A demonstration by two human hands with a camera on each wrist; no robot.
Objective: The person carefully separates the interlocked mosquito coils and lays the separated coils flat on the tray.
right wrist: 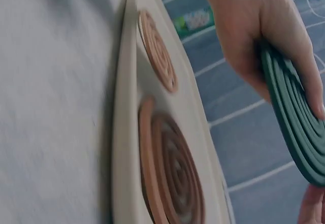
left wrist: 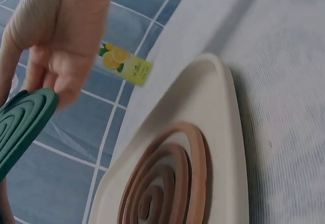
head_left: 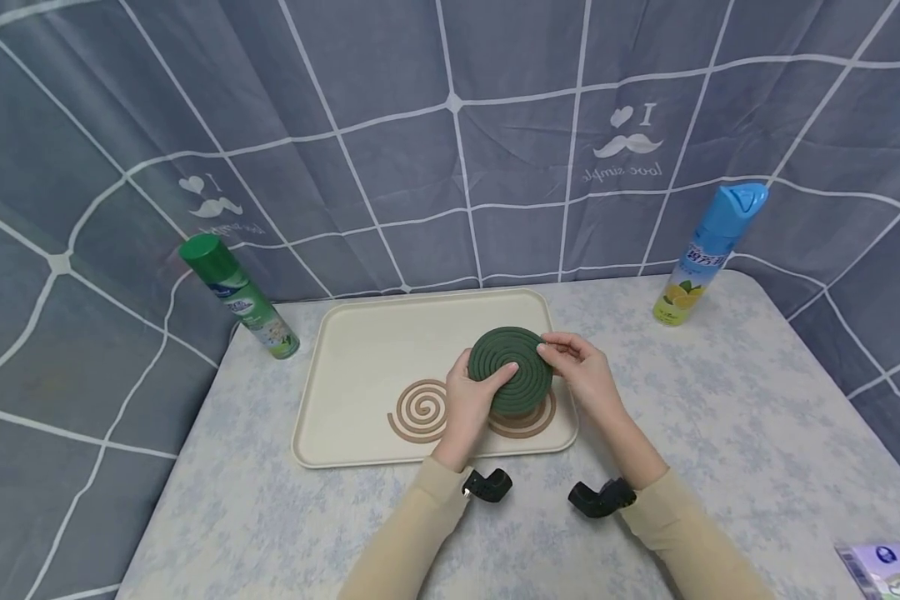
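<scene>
A round green mosquito coil (head_left: 528,385) is held tilted above the tray. My left hand (head_left: 471,402) grips it from the left, with the thumb lying across its face near the centre. At the upper right edge, my right hand (head_left: 587,372) pinches the coil between thumb and fingers. Below, a brown mosquito coil (right wrist: 179,176) lies on the cream tray (head_left: 375,342), partly covered by the green one in the head view. Another brown coil (head_left: 423,408) with wider gaps between its turns lies to its left, its right side hidden by my left hand.
Behind the tray's left corner stands a green spray can (head_left: 247,300). A blue and yellow spray can (head_left: 701,258) is at the back right. A purple packet (head_left: 885,571) lies at the table's near right. Grey checked cloth (head_left: 390,167) hangs behind the table.
</scene>
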